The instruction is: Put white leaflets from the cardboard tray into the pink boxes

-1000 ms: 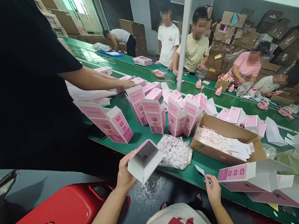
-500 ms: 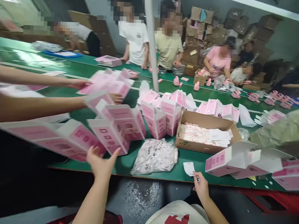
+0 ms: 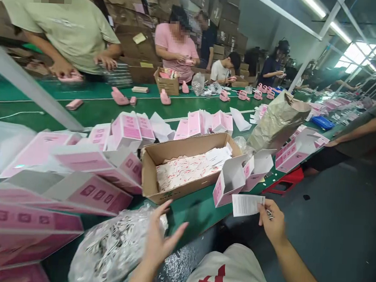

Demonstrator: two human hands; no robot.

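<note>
At lower centre, the left hand (image 3: 161, 242), which a second ago held one of the pink-and-white cardboard boxes (image 3: 100, 194), is empty, fingers spread, apparently freed, while at lower right the right hand (image 3: 273, 226) pinches a small white printed paper slip (image 3: 246, 205).

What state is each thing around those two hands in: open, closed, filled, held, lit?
Left hand: open, nothing held.
Right hand: closed on printed paper slip, plus something small, unclear.
Printed paper slip: held at one end, printing visible.
Cardboard box: open-topped, holding many white slips.
Pink-and-white carton beside the box: end open.
Clear plastic bag: filled with white cords; mouth unclear.
Large tan bag: crumpled, standing.
Ceiling light: lit.
</note>
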